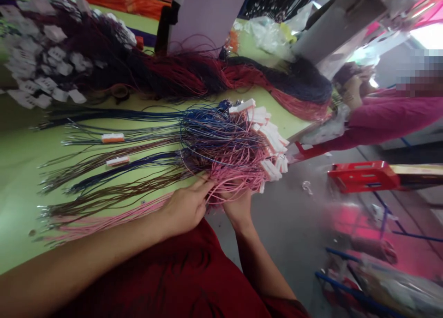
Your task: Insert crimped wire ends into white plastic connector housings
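Note:
My left hand point(188, 205) lies palm down at the near edge of the wire bundle, its fingers closed on pink wires point(228, 182). From below, my right hand point(238, 207) reaches in under the pink loops, and its fingers are hidden by the wires. Blue wires point(211, 126) form a tangled heap above the pink ones. White connectors point(272, 135) cluster at the bundle's right end. Towards the left, the wires spread in separate groups, with brown wires point(114, 195) and loose metal-tipped ends. Two small white-and-orange connectors point(112, 138) lie among these groups.
Behind lies a long red and black wire bundle point(194, 75) with many white connectors point(44, 69) on the green table point(20, 165). A co-worker's pink sleeve point(384, 119) is at the right. Beyond the table edge are a red crate point(363, 176) and blue metal frames point(349, 290).

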Motion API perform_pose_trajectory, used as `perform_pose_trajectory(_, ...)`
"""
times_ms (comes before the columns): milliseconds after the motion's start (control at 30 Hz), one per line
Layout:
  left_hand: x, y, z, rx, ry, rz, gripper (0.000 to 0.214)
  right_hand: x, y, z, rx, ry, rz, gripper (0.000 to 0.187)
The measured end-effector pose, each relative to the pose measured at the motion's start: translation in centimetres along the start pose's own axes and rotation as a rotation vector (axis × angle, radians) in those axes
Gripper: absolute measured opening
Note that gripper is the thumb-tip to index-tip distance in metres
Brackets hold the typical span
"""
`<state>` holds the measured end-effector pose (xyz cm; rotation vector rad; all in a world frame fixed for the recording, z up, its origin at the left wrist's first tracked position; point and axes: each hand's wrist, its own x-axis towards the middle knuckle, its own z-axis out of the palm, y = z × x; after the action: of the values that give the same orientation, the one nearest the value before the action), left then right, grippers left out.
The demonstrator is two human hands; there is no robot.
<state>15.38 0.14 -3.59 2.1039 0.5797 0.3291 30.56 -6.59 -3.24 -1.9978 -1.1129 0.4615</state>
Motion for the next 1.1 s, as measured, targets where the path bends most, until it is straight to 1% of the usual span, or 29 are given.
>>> perform_pose_trajectory(67, -0.3, 0.0, 0.2, 0.038, -0.038, 0.029, 0.061, 0.1, 0.3, 0.3, 0.025, 0.010, -0.001, 0.019)
perform_pose_trajectory(133, -0.4, -0.2, 0.2, 0.027, -0.041, 0.040, 0.061, 0.3, 0.6, 0.5, 0.024, 0.026, -0.013, 0.018)
perform_pose_trajectory(167, -0.4, -0.3, 0.2, 0.008, -0.027, 0.013, 0.061, 0.4, 0.7, 0.5, 0.010, 0.038, -0.024, 0.017)
perform_pose_trajectory(233, -0.1, -0.6, 0.0, -0.044, 0.021, -0.099, 0.060, 0.6, 0.8, 0.6, -0.023, 0.068, -0.049, 0.015)
perform_pose_trajectory(300, 0.5, -0.7, -0.3, -0.072, 0.057, -0.194, 0.062, 0.7, 0.8, 0.6, -0.059, 0.106, -0.058, 0.018)
perform_pose_trajectory(333, 0.9, -0.7, -0.5, -0.071, 0.061, -0.209, 0.062, 0.7, 0.8, 0.7, -0.082, 0.137, -0.053, 0.021)
perform_pose_trajectory(400, 1.7, -0.5, -0.9, -0.050, 0.052, -0.197, 0.059, 0.6, 0.7, 0.7, -0.138, 0.205, -0.043, 0.025)
perform_pose_trajectory(467, 2.4, -0.2, -1.3, -0.027, 0.043, -0.193, 0.055, 0.7, 0.5, 0.8, -0.185, 0.244, -0.052, 0.026)
perform_pose_trajectory(533, 2.8, 0.2, -1.5, -0.007, 0.040, -0.199, 0.053, 0.8, 0.2, 0.6, -0.215, 0.224, -0.068, 0.024)
perform_pose_trajectory(600, 2.9, 0.4, -1.6, 0.014, 0.034, -0.194, 0.053, 1.0, -0.1, 0.2, -0.266, 0.174, -0.086, 0.023)
perform_pose_trajectory(733, 2.6, 0.0, -1.2, 0.043, 0.010, -0.131, 0.051, 1.5, -0.6, -0.8, -0.483, 0.090, -0.168, 0.017)
perform_pose_trajectory(800, 2.5, -0.3, -0.9, 0.057, -0.002, -0.099, 0.052, 1.7, -0.6, -1.2, -0.566, 0.035, -0.185, 0.014)
perform_pose_trajectory(833, 2.4, -0.5, -0.8, 0.064, -0.007, -0.089, 0.052, 1.7, -0.5, -1.3, -0.571, 0.007, -0.180, 0.013)
perform_pose_trajectory(900, 2.3, -0.8, -0.5, 0.077, -0.014, -0.079, 0.051, 1.8, -0.1, -1.2, -0.495, -0.019, -0.161, 0.014)
perform_pose_trajectory(1000, 2.2, -1.1, -0.3, 0.086, -0.024, -0.057, 0.051, 1.8, 1.1, -0.7, -0.317, 0.064, -0.136, 0.020)
perform_pose_trajectory(1067, 2.4, -1.3, -0.3, 0.079, -0.029, -0.016, 0.053, 1.8, 2.1, -0.4, -0.278, 0.115, -0.123, 0.024)
perform_pose_trajectory(1100, 2.4, -1.3, -0.3, 0.072, -0.031, 0.010, 0.053, 1.8, 2.6, -0.4, -0.277, 0.120, -0.113, 0.023)
